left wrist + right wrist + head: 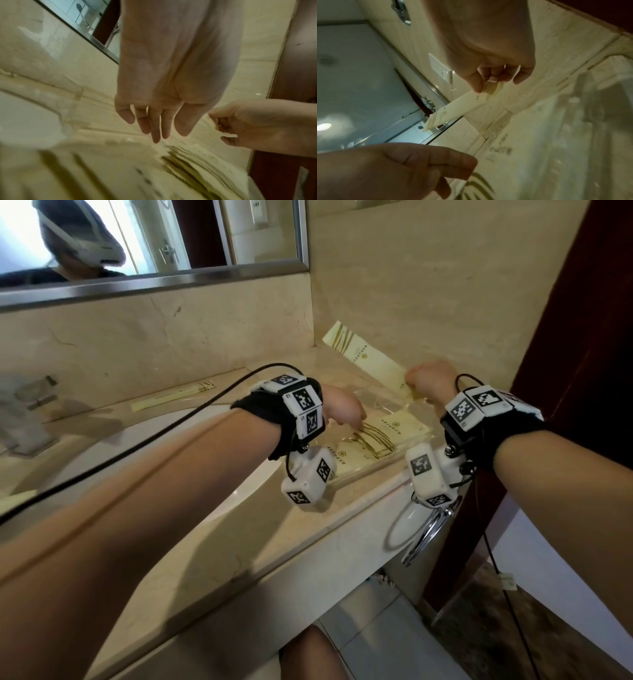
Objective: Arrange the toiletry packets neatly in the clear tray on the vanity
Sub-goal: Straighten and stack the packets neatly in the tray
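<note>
Right hand (430, 381) pinches one end of a long yellow packet (364, 356), lifted above the clear tray (370, 470) at the vanity (308, 529) corner. Left hand (342, 409), fingers straight, rests on flat packets (394, 428) lying in the tray. One slim packet (171, 398) lies behind the sink (239, 494)

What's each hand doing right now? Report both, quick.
Left hand: open, fingers straight, reaching down to the packets in the clear tray.
Right hand: pinches one end of a long yellow packet.
</note>
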Available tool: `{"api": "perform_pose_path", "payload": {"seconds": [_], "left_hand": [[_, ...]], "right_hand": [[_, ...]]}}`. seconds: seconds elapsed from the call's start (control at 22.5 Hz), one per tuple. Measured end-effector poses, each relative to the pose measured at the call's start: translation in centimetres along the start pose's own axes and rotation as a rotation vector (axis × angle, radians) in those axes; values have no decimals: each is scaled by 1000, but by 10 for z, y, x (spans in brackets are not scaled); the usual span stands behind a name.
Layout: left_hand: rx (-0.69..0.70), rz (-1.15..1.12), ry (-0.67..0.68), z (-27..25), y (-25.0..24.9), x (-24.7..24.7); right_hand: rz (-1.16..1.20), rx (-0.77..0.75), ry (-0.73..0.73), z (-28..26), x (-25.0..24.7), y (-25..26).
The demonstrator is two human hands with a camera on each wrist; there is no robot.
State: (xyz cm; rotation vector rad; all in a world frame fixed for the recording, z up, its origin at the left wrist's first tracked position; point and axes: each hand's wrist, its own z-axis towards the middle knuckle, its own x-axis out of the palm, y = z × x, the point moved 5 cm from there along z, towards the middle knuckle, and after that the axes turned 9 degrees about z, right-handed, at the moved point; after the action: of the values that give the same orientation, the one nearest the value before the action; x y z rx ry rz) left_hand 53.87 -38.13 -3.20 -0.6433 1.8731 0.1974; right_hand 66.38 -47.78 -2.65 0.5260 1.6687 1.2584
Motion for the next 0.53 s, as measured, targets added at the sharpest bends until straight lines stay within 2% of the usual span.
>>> {"api": "perform_pose_path", "payload": {"seconds": [0.13,0.18,0.27,0.31,0.36,0.4,0.45,0.49,0.53], "left_hand": [[31,-195,24,-9,24,-15],[44,-236,19,-13,34,-21],[46,-300,0,-23,51,-28],[57,-306,-63,-29,56,-31],[58,-280,-156,-37,64,-33],[45,-185,-246,-41,73,-36],[39,-88,-287,-41,78,-34],[30,-10,-273,-41,82,-30],[27,34,-239,-40,84,-24]], "right_hand": [[-246,-102,-91,4,-2,35],[-362,-112,-79,2,2,47],[-498,-141,23,3,19,62],[-572,-164,105,9,30,63],[-643,-160,218,28,46,55],[-736,-160,268,68,62,39],[-821,-130,302,86,71,29],[-853,-134,308,118,79,16],[-808,-139,313,129,89,14]]}}
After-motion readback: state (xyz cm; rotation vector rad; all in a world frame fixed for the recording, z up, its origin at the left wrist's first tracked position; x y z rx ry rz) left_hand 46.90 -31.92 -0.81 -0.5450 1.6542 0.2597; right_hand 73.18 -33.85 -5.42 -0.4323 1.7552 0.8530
